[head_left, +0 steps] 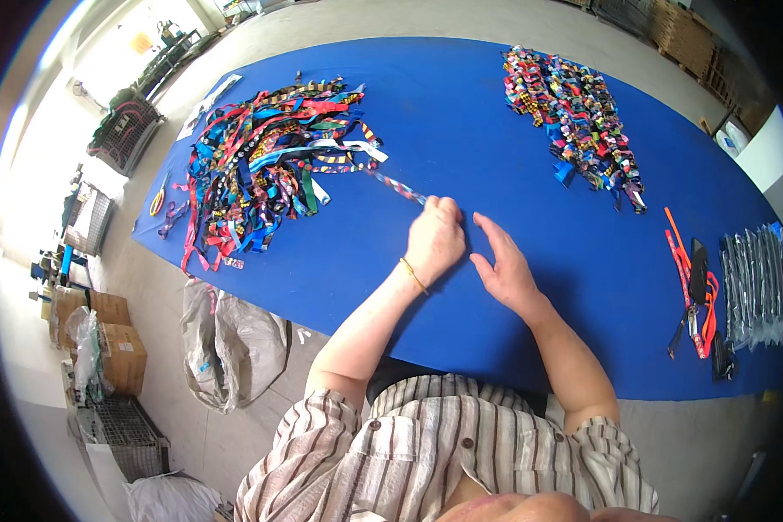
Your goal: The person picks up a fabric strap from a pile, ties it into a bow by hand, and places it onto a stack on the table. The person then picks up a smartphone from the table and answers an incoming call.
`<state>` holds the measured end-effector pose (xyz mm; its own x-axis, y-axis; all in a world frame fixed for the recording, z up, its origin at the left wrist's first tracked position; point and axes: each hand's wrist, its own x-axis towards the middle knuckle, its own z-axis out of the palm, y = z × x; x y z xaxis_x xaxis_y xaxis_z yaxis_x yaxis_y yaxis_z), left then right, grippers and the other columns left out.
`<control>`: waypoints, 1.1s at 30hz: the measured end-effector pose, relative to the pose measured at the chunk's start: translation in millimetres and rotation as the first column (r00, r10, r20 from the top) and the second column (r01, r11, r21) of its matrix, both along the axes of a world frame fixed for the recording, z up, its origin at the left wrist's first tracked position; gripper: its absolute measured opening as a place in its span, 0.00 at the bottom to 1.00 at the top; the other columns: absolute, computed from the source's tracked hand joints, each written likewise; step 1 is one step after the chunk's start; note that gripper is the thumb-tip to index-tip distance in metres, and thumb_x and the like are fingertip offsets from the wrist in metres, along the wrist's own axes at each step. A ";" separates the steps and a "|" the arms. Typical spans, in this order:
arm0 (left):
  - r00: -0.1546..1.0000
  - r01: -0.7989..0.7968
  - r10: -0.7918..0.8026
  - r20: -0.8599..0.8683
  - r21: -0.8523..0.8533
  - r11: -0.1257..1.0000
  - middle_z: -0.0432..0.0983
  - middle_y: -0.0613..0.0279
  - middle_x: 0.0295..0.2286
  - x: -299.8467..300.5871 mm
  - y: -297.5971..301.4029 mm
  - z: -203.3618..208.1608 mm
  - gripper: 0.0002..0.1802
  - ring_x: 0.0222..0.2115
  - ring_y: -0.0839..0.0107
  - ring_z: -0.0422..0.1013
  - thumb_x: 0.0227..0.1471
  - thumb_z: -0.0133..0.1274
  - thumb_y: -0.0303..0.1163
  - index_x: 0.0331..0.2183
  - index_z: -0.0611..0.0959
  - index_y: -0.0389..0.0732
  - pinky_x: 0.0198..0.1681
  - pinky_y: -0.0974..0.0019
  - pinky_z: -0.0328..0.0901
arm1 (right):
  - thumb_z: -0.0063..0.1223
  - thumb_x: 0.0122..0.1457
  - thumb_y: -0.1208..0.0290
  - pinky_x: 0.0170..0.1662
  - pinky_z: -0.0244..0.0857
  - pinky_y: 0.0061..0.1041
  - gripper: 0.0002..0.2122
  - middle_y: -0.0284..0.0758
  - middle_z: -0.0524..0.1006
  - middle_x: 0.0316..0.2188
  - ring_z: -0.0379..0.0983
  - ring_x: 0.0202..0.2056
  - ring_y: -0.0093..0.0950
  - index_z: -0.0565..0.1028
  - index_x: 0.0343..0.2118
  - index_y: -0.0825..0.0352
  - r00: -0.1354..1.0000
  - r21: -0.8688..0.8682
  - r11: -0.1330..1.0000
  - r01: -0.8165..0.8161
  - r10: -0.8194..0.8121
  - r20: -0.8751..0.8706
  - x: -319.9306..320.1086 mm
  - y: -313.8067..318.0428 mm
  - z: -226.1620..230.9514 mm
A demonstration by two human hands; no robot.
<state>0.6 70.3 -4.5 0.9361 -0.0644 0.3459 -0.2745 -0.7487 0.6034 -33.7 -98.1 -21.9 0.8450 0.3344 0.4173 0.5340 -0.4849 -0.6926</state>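
My left hand [438,237] is closed round the end of a patterned fabric strap [398,186]. From my fist the strap runs up and to the left, toward a large tangled pile of colourful straps [261,165] on the left of the blue table. Just to the right, my right hand [505,265] is held open, thumb and fingers apart, with nothing in it. At the far right of the table lie several long rows of bunched colourful fabric pieces [574,113].
Scissors [157,202] lie at the table's left edge. Orange and red straps with a black piece [694,283] rest at the right, beside a stack of clear plastic packets [755,283]. A white sack [235,348] stands on the floor by the table, near cardboard boxes [120,357].
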 end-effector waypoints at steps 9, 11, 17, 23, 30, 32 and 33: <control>0.940 0.337 -0.341 0.020 -0.227 0.914 0.73 0.53 0.26 -35.9 -31.9 42.7 0.06 0.25 0.61 0.72 0.49 0.54 0.22 0.33 0.76 0.35 0.32 0.60 0.68 | 0.57 0.56 0.82 0.54 0.65 0.24 0.20 0.35 0.77 0.47 0.72 0.49 0.25 0.72 0.53 0.68 0.968 0.446 0.895 0.006 0.106 -0.226 5.4 -18.6 -4.5; 0.956 0.272 -0.293 -0.029 -0.293 0.917 0.75 0.59 0.25 -27.3 -25.0 43.2 0.04 0.25 0.75 0.71 0.54 0.54 0.23 0.34 0.76 0.35 0.29 0.68 0.67 | 0.56 0.60 0.79 0.46 0.68 0.20 0.09 0.30 0.80 0.36 0.74 0.40 0.18 0.77 0.43 0.69 0.974 0.517 0.855 0.040 0.082 -0.212 8.1 -22.1 0.8; 0.990 0.091 -0.124 -0.059 -0.396 0.914 0.75 0.65 0.23 -1.1 13.9 55.7 0.06 0.24 0.81 0.69 0.59 0.55 0.28 0.34 0.79 0.35 0.28 0.73 0.66 | 0.58 0.61 0.74 0.37 0.66 0.15 0.04 0.23 0.76 0.29 0.70 0.33 0.12 0.78 0.37 0.67 0.928 0.508 0.852 0.124 0.082 -0.363 22.1 -74.0 25.2; 0.976 0.090 -0.182 -0.123 -0.529 0.844 0.72 0.71 0.23 22.1 38.7 37.0 0.05 0.24 0.84 0.66 0.58 0.55 0.27 0.32 0.80 0.34 0.28 0.76 0.63 | 0.62 0.60 0.67 0.25 0.55 0.14 0.06 0.21 0.73 0.22 0.63 0.23 0.10 0.78 0.33 0.63 0.899 0.413 0.863 0.291 -0.099 -0.427 31.3 -146.4 34.9; 0.991 0.067 -0.089 -0.104 -0.199 0.978 0.74 0.59 0.26 31.0 34.7 6.9 0.06 0.25 0.71 0.71 0.54 0.58 0.28 0.33 0.82 0.36 0.32 0.67 0.67 | 0.63 0.57 0.68 0.29 0.61 0.17 0.08 0.25 0.76 0.24 0.67 0.24 0.13 0.79 0.33 0.66 0.804 0.273 0.798 0.537 -0.386 -0.452 35.6 -184.4 21.1; 0.989 0.083 -0.102 -0.105 -0.165 0.983 0.74 0.56 0.26 34.2 33.9 -0.6 0.06 0.26 0.67 0.72 0.53 0.59 0.29 0.33 0.82 0.37 0.32 0.64 0.68 | 0.64 0.55 0.69 0.34 0.66 0.21 0.08 0.29 0.79 0.26 0.73 0.28 0.18 0.79 0.32 0.67 0.778 0.183 0.789 0.586 -0.486 -0.397 37.2 -189.0 11.8; 0.989 0.090 -0.103 -0.105 -0.129 0.988 0.74 0.54 0.26 34.8 33.8 -2.0 0.06 0.26 0.63 0.73 0.53 0.59 0.29 0.33 0.82 0.37 0.33 0.62 0.68 | 0.64 0.55 0.69 0.34 0.66 0.21 0.08 0.29 0.79 0.26 0.73 0.28 0.18 0.79 0.32 0.67 0.776 0.182 0.787 0.590 -0.489 -0.399 36.6 -188.1 13.4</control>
